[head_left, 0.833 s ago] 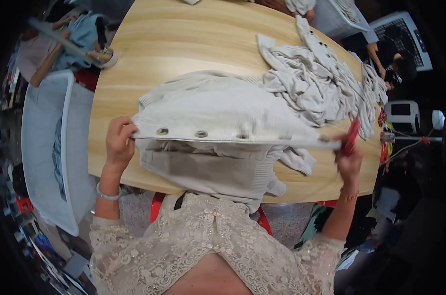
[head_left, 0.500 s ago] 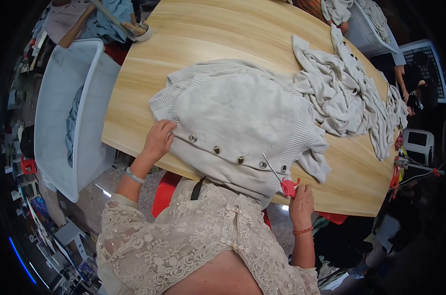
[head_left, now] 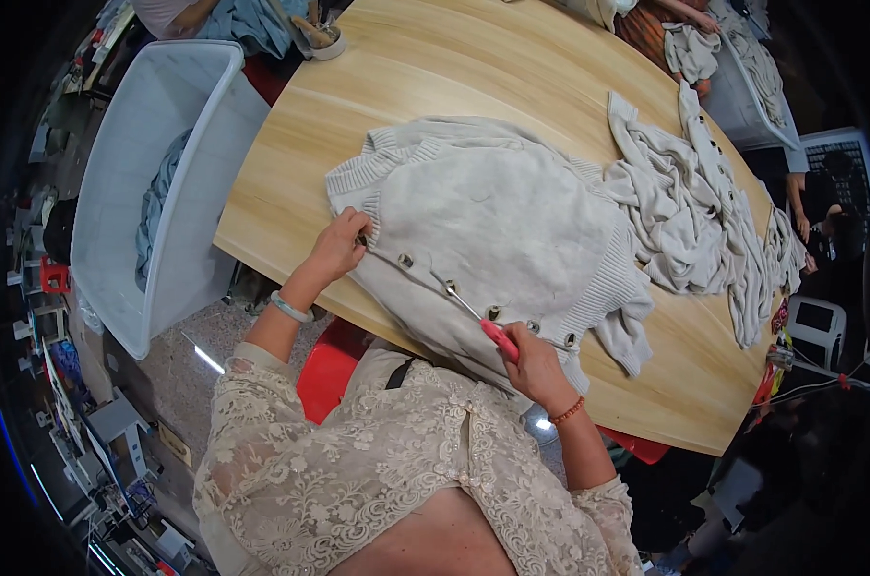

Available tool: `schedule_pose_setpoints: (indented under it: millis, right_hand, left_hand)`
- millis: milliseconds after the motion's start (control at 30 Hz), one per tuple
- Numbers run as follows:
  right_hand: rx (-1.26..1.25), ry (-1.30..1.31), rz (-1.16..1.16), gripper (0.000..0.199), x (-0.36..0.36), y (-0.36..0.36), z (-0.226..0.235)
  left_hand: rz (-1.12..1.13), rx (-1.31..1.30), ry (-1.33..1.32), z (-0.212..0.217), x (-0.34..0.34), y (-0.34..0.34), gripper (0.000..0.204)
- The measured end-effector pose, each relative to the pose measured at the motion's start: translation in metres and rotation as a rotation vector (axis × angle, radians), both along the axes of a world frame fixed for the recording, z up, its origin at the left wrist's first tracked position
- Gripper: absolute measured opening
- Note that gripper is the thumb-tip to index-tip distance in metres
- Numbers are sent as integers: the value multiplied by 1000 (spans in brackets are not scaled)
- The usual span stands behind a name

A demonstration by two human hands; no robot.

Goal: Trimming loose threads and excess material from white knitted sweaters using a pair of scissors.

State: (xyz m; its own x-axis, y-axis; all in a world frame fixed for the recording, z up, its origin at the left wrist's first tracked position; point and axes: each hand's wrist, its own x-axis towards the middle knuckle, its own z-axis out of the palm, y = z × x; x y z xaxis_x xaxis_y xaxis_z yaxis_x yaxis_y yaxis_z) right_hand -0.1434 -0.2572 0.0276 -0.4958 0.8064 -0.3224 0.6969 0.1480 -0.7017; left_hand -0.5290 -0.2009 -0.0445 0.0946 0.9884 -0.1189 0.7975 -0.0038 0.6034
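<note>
A light grey knitted cardigan (head_left: pixel 492 216) lies spread on the table, its dark round buttons running in a row along the near side. My left hand (head_left: pixel 339 247) is closed on the cardigan's edge, beside the leftmost button. In my right hand (head_left: pixel 536 365) is a pair of scissors (head_left: pixel 497 336) with a pinkish-red handle. Their slim metal blades point up and left over the button band, with the tips near a button in the middle of the row. Whether the blades touch the fabric I cannot tell.
More grey knitwear (head_left: pixel 675 216) is heaped at the table's right. A white bin (head_left: pixel 161 216) holding blue-grey cloth stands left of the wooden table (head_left: pixel 291 182). A small round container (head_left: pixel 327 43) sits at the far left edge. Other people work around the far side.
My right hand has swung left and up from the near right corner, bringing the scissors over the button band. My left hand stays at the cardigan's left edge. The whole view has shifted slightly.
</note>
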Motion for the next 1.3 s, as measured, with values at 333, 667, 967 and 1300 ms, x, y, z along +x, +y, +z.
schedule_pose_setpoints:
  millis: [333, 667, 967, 1300]
  right_hand:
    - [-27, 104, 95, 29, -76, 23, -13]
    - [-91, -158, 28, 26, -10, 0, 7]
    - [-75, 13, -14, 24, -18, -19, -13]
    - [-215, -250, -72, 23, 40, -41, 14]
  left_hand:
    - [-146, 259, 79, 13, 8, 0, 29]
    - [-40, 28, -190, -16, 69, -18, 38]
    - [-142, -47, -148, -20, 60, -13, 33]
    - [-169, -157, -262, -10, 137, -27, 30]
